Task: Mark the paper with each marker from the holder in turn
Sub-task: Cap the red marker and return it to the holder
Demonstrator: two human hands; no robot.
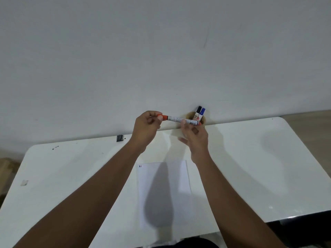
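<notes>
Orange marker (182, 120) hung level above the table's (250, 158) far edge; left hand (146, 127) pinched its cap, right hand (194, 135) gripped the barrel. A straight pull apart seemed best, paper (180, 176) waiting below.

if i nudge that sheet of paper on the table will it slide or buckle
The paper looks like a thin sheet lying flat on the smooth white table, so it would probably slide easily. Pushed at one edge it may buckle, being floppy. Nothing weighs it down.

Left hand (146, 126) pinches red marker (182, 120) cap; right hand (194, 134) grips barrel; paper (182, 176) below.
</notes>
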